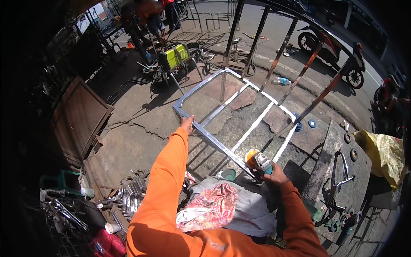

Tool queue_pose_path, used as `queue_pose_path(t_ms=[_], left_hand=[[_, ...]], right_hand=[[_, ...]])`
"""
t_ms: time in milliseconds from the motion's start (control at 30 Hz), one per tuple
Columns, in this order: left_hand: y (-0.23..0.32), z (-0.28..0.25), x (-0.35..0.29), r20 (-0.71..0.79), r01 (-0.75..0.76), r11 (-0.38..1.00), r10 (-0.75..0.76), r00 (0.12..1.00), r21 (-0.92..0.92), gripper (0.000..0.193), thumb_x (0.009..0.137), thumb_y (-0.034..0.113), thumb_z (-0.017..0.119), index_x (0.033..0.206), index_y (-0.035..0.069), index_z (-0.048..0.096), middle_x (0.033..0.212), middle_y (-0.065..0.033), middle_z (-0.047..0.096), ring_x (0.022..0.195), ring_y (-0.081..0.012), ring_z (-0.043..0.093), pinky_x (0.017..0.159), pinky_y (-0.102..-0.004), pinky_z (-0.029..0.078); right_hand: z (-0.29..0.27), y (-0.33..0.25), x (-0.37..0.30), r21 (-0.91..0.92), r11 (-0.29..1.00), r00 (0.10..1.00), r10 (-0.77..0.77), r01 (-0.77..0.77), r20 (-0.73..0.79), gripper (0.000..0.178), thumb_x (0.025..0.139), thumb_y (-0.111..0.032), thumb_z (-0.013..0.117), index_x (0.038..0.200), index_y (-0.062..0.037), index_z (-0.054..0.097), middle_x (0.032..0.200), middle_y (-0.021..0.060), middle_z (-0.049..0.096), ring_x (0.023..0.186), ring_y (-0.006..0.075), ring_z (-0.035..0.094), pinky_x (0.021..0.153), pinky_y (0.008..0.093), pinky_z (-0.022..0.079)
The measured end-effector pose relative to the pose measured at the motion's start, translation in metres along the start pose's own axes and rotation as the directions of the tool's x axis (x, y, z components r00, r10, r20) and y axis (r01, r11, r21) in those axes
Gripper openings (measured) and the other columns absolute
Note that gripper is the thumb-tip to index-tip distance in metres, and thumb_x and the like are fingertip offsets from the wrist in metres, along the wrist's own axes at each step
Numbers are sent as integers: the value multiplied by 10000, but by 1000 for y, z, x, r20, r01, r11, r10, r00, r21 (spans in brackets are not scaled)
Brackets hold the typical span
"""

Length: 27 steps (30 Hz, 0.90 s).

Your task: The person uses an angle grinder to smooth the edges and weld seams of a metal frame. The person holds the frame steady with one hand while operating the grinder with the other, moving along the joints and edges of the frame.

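Right hand (pixel 279 174) is curled firmly around the teal body of an angle grinder (pixel 267 166), whose orange-yellow disc sits close over the near corner of a metal frame (pixel 263 123); whether disc and metal touch cannot be told. Left hand (pixel 187 124) is partly closed over the frame's near edge, toward the left corner, its grip on the underside hidden. Two crossbars span the frame, and dark upright bars (pixel 253 40) stand along its far edge.

Close to the person's body, a pink patterned cloth (pixel 217 204) lies over a grey cloth (pixel 252 210). Bent metal pieces (pixel 133 188) are heaped to their left. Just off the frame's right corner, a blue disc (pixel 312 124) lies on the ground.

Farther right is a grey board (pixel 321 160): two dark rings (pixel 353 154) lie by its far right edge, an angular metal part (pixel 340 175) near its middle, and a yellow sack (pixel 383 154) against its right side. Beyond the frame's far edge are a clear bottle (pixel 281 80) and a parked motorcycle (pixel 334 51); beyond its left corner stands a yellow-green machine (pixel 174 58).
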<state>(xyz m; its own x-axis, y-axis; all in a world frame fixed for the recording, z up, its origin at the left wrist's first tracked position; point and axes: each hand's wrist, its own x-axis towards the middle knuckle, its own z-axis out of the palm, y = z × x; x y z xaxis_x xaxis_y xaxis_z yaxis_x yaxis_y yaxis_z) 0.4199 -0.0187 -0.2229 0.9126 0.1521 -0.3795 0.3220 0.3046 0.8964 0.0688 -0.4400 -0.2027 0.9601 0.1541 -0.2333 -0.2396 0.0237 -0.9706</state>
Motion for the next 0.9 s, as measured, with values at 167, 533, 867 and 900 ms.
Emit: queue_pose_path(t_ms=[167,533,867,900], left_hand=[[-7,26,10,100,173,984,-168,981,-42,308,923,166,608,1155,-3,496,1194,-178,497,1027,-301,561,836,-517,497],[-75,61,-234,366,-720,396,662,654,570,449,817,92,645,1221,-64,525,1236,-276,535,1193,-424,495,1028,-470,396],[-117,166,-249,768,-782,-142,-149,623,607,331,871,175,571,1124,8,437,848,-231,694,799,-420,688,724,-529,526],[-114,159,-246,766,-780,-131,-146,626,612,345,874,195,582,1126,12,433,863,-239,691,819,-426,683,737,-537,520]], right_hand=[[41,9,55,-307,948,973,-141,80,-182,573,671,-250,795,1118,35,576,1019,187,672,969,300,655,878,392,503],[51,-21,51,-85,994,978,-82,67,-191,530,700,-152,757,1167,21,576,1004,97,648,945,176,613,855,330,498],[-9,-35,-141,67,993,666,114,-96,-737,477,747,-272,781,1112,-13,615,958,41,643,798,108,596,722,288,506],[-18,-34,-169,192,981,635,142,10,-759,489,744,-274,785,1122,-18,607,959,41,636,808,114,600,723,294,511]])
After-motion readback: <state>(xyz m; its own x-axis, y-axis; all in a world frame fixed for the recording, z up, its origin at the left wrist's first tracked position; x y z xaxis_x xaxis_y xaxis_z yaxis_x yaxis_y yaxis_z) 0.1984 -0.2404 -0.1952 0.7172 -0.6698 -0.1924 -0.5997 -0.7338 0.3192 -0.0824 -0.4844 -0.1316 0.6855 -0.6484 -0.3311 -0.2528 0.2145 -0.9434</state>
